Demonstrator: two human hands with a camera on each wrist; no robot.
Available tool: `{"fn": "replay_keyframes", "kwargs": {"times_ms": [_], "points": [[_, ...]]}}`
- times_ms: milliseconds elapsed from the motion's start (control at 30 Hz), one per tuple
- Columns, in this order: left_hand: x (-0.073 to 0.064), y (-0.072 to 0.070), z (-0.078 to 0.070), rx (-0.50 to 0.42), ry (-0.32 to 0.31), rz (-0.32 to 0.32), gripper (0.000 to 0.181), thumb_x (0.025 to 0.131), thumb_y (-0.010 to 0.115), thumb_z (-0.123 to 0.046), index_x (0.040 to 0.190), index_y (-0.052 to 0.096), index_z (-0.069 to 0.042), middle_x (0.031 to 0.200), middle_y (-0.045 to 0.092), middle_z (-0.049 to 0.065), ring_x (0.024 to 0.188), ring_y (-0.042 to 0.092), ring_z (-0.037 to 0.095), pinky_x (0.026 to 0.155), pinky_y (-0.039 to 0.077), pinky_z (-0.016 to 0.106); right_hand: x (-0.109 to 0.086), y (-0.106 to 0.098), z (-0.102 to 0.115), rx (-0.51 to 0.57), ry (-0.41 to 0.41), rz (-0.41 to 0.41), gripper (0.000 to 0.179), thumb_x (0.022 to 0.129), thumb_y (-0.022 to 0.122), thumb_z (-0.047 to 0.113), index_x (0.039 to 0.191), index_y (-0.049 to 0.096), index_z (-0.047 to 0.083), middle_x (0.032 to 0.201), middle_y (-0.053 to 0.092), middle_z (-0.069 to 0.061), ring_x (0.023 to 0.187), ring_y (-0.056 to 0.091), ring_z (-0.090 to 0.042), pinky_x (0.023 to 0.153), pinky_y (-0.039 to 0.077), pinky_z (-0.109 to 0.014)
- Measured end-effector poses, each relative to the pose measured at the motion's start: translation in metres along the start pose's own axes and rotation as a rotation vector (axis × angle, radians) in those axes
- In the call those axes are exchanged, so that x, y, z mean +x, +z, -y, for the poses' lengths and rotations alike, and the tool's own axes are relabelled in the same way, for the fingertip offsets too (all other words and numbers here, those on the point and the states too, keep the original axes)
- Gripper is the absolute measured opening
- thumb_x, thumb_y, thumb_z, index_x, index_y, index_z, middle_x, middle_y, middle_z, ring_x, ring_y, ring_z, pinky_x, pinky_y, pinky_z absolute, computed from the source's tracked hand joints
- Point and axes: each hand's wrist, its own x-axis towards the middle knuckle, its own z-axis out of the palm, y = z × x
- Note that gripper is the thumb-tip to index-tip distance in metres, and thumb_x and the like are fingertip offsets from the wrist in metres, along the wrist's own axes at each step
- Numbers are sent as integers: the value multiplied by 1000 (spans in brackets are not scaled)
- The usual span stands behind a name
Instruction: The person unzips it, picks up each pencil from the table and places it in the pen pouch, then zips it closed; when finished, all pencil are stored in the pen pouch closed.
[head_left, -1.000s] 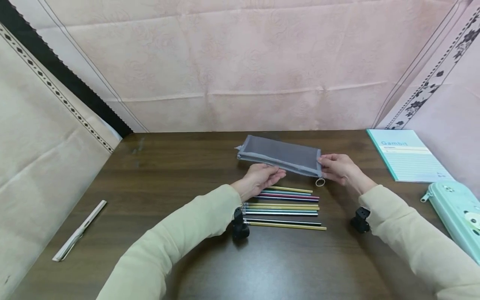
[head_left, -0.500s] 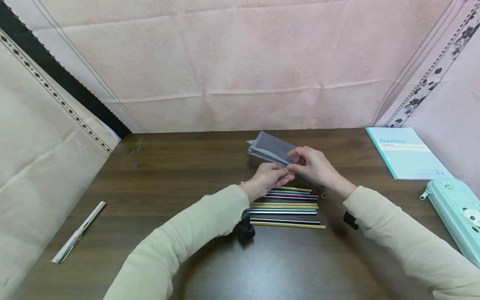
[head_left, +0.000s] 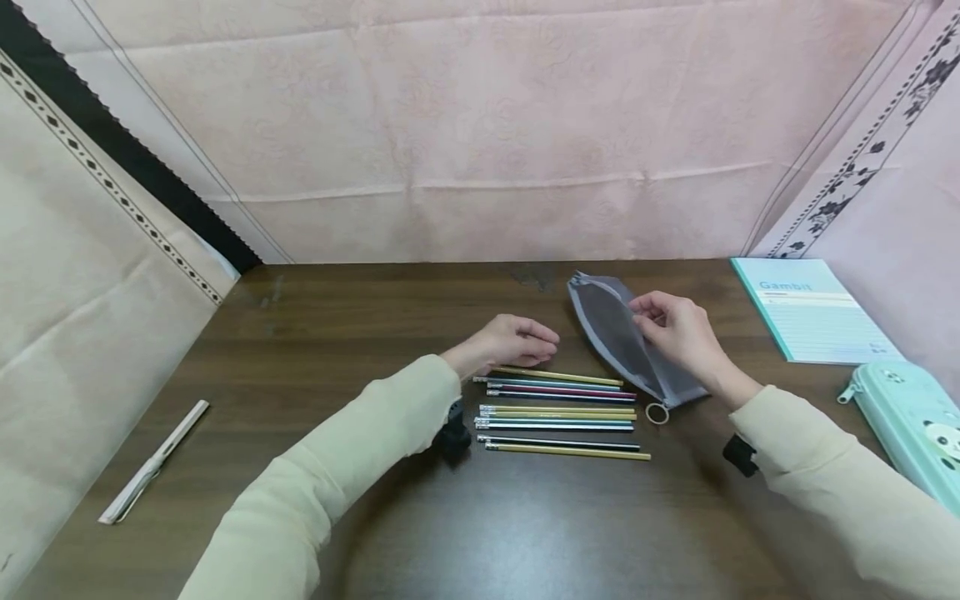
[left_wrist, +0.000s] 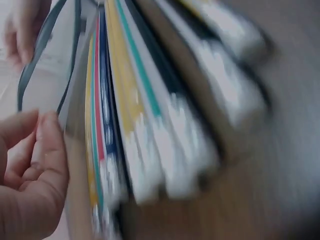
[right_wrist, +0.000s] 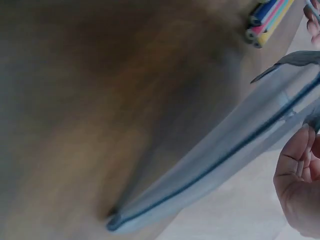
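A grey mesh zip pouch [head_left: 611, 333] stands with its mouth gaping, a ring [head_left: 657, 414] hanging from its near corner. My right hand [head_left: 678, 333] pinches the pouch's far side between thumb and fingers. To the left of the pouch is my left hand [head_left: 513, 340], holding nothing, its fingers loosely bent and thumb close to them. Several pencils [head_left: 562, 412] in yellow, black, red and other colours lie side by side in front of the hands. Their silvery ends [left_wrist: 175, 150] show large and blurred in the left wrist view.
A light blue notepad [head_left: 817, 308] lies at the back right, with a mint pencil case [head_left: 915, 425] bearing a panda in front of it. At far left lies a slim silver-white object [head_left: 155, 462]. Pale cloth [head_left: 480, 133] hangs behind the table.
The pouch has swung to the right and its mouth now gapes. My left hand has let go of it and drawn back left, while the right hand has moved right with the pouch.
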Motion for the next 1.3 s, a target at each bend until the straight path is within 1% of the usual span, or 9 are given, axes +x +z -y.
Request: {"fn": "replay_keyframes", "kwargs": {"times_ms": [133,233,500,633,733,867,1100,1200,1300], "points": [[-9,-15,3,343,64,-3,21,87,67,-14,107,69,-7,101,69,5,90,64,14,82,54,26,-10,-8,-8,52,69,7,17,90,57,2,104,63,-6,86,66,-21,57,57,1,51,49,-18],[-14,-21,4,531,104,-3,17,84,71,-12,101,71,-9,95,69,1,85,63,11,80,53,25,-13,-12,-12,116,132,13,19,91,56,2,106,61,-8,85,65,-21,57,57,1,52,52,-18],[-16,-23,4,799,192,19,14,83,67,0,93,72,-10,87,68,-1,80,59,10,76,51,22,-14,-10,-18,254,203,31,25,92,55,1,111,55,-15,80,64,-11,57,57,1,53,54,-18],[-17,-30,0,875,182,4,14,84,65,-2,92,72,-11,85,67,-1,77,57,10,73,50,23,-13,-10,-17,266,222,30,25,92,55,2,111,55,-15,78,63,-8,57,58,1,54,55,-19],[-19,-36,-8,805,143,5,12,85,65,-5,95,72,-9,85,67,0,75,57,11,70,50,23,-12,-10,-16,271,243,34,26,93,55,3,112,54,-14,77,62,-5,58,58,0,55,55,-20],[-16,-31,-17,537,77,77,19,88,63,-7,106,68,-1,92,67,9,73,57,11,66,51,22,-11,-10,-15,296,261,28,27,93,54,3,114,53,-15,75,60,-2,58,58,0,55,54,-19],[2,11,-23,25,-103,207,31,93,57,-8,122,57,5,99,67,12,77,62,11,64,54,19,-8,-1,-7,364,245,36,28,93,54,2,114,52,-17,73,60,1,57,58,1,55,54,-18],[10,30,-26,-147,-131,210,35,94,56,-6,127,53,5,101,67,15,78,64,13,65,55,19,-6,1,-2,380,244,40,28,93,54,1,114,52,-17,73,59,1,56,58,1,55,54,-18],[16,46,-30,-224,-137,177,37,94,56,-6,129,52,4,103,67,17,77,64,13,68,56,20,-5,2,1,368,252,54,28,93,54,2,115,52,-16,74,60,0,57,57,0,56,54,-18]]}}
